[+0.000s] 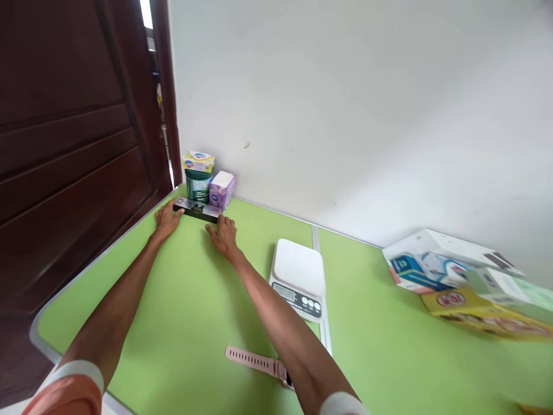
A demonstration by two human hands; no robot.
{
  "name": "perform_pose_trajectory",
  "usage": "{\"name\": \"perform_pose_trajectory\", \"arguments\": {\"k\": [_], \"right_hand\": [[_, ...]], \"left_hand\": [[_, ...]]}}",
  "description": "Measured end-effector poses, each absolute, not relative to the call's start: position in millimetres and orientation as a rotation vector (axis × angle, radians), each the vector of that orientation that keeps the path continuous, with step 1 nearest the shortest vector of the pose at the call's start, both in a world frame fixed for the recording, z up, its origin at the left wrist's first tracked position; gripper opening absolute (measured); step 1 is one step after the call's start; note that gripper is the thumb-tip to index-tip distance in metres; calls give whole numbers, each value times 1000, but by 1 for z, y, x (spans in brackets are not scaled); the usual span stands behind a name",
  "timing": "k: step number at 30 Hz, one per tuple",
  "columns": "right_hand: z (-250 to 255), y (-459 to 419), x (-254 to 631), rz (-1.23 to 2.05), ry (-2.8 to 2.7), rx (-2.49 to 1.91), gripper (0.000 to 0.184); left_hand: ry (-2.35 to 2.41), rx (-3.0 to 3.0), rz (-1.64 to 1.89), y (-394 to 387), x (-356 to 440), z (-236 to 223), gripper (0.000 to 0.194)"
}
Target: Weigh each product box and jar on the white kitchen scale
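A long, narrow black box (pixel 196 210) with a silvery printed top lies at the far left corner of the green table. My left hand (pixel 167 219) has its fingers at the box's left end, with the thumb by the front edge. At the right end, my right hand (pixel 223 235) presses its fingers against the box, the thumb pointing inward. Directly behind stand a dark green tub (pixel 199 187) with a yellow-and-white soap box (pixel 199 162) on top and a purple tissue pack (pixel 222 190).
A white kitchen scale (pixel 299 274) sits right of my right arm. A pink-strapped smartwatch (pixel 254 360) lies partly hidden under that forearm. Several boxes, among them a yellow carton (pixel 484 314), are at the right by the wall. A dark wooden door (pixel 64 144) borders the left.
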State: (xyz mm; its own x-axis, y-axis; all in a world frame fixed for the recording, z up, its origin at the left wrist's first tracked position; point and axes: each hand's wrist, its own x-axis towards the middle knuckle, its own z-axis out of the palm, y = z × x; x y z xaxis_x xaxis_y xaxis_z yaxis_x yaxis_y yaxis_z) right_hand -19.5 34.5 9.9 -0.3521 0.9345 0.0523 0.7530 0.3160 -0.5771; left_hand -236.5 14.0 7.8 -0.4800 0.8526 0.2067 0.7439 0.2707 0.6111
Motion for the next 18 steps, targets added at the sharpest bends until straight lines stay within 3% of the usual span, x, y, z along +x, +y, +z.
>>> {"name": "perform_pose_trajectory", "arguments": {"k": [4, 11, 13, 18], "right_hand": [[7, 29, -20, 689, -2227, -1457, 68], [2, -8, -8, 914, -2115, -1324, 86], [4, -26, 2, 1011, -2043, -1276, 84], [13, -91, 61, 1287, -1973, -1043, 81]], "left_hand": [[2425, 1447, 1013, 15, -229, 9, 55], [2330, 1300, 1347, -15, -198, 12, 83], [2285, 1228, 1471, -36, -182, 9, 78], [2008, 1352, 1458, -113, -115, 10, 41]]}}
